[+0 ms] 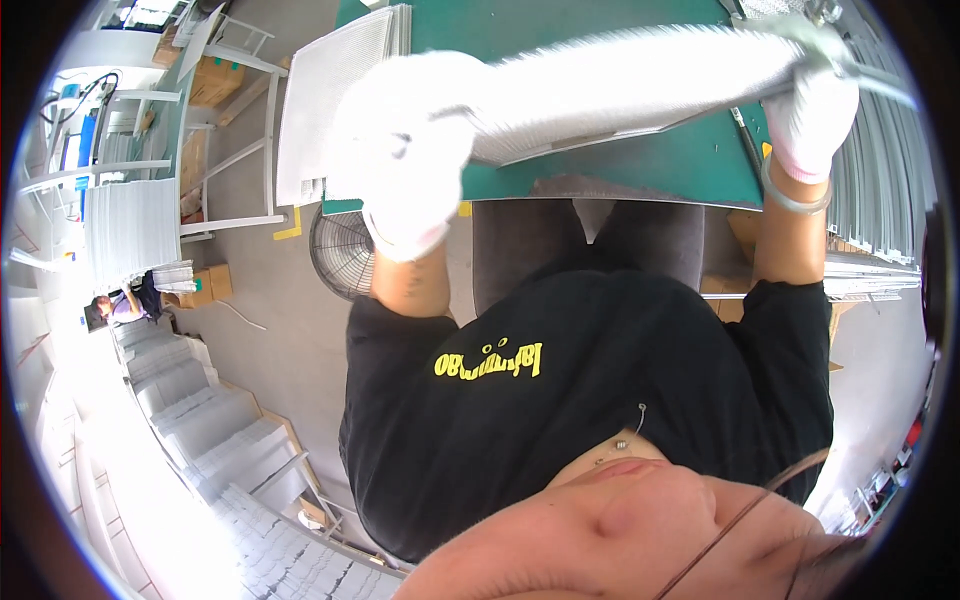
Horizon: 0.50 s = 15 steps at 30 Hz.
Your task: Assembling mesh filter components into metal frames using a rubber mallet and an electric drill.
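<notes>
Green table (560,30) under both gloved hands; left hand (405,150) and right hand (815,110) each clamped on opposite ends of white ribbed panel (630,85), stack of panels (335,100) beside left hand.

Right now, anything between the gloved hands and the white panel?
Nothing visible. The left hand and the right hand both grip the white panel directly, above the green table.

left hand (405,150): white-gloved, fingers curled closed, forearm bare | right hand (812,108): white-gloved, clenched, wrist bangled, forearm bare
</notes>
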Tool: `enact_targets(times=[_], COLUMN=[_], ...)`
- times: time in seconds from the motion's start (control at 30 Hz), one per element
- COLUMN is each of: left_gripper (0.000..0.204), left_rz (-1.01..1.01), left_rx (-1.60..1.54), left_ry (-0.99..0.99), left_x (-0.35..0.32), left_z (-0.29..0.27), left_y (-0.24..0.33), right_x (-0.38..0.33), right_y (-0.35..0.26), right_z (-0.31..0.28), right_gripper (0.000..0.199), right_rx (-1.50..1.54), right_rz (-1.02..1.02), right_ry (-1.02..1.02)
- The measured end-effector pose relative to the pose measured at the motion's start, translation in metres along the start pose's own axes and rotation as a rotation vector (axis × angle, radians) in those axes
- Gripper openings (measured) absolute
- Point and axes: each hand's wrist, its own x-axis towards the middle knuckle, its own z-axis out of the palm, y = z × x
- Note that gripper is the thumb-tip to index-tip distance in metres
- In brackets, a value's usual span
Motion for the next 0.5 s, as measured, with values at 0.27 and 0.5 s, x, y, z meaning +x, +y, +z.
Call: enact_targets(times=[0.27,0.5], left_gripper=[0.061,0.086], left_rz=[-0.167,-0.663], left_rx=[-1.232,-0.401], left_ry=[-0.866,-1.475], left_x=[-0.028,-0.083], left_z=[-0.004,0.029], left_y=[0.011,-0.026], right_x=[-0.038,-0.042], right_y=[-0.072,-0.043], right_z=[0.052,0.022], right_gripper=[0.064,0.064], right_rx=[0.224,0.567], right_rz=[-0.135,-0.434], right_ry=[-0.187,-0.666])
